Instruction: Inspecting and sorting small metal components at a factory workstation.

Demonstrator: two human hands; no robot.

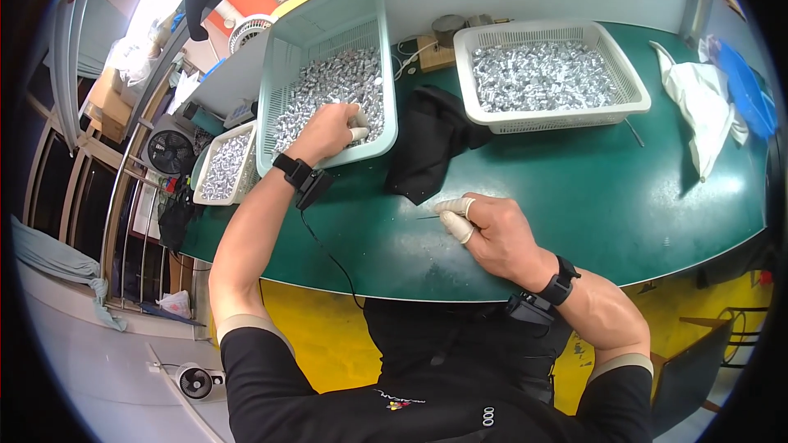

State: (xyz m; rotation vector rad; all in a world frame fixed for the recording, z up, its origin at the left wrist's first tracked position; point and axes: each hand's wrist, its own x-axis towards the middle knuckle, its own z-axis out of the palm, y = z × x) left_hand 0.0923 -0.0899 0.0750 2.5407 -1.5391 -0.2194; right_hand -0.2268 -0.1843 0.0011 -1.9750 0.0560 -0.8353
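A: Where do the hands stand at the green tabletop [599, 205]?

B: Toward the tabletop's left end, the left hand [331, 130] dips into the near end of a pale green basket [345, 16], its fingertips [359, 134] down among small silver pieces [328, 82]. The fingers are bent in; whether they grip a piece, I cannot tell

A: And the right?

B: Over the tabletop, close to its near edge, the right hand [502, 234] pinches a thin rod [426, 217] between thumb and finger, both in pale finger covers [457, 229]. The rod's exact kind is too small to make out

A: Which hand is nearer the pieces in the green basket?

B: The left, already among them. From the right hand they lie leftward and toward the far edge. The rod's long axis runs roughly along the near edge, free end pointing left, not up at the basket

A: Anything between?

B: A black cloth [427, 135] lies bunched between the green basket and a white basket [566, 121] nearer the far edge, the cloth's near corner just beyond the rod's tip
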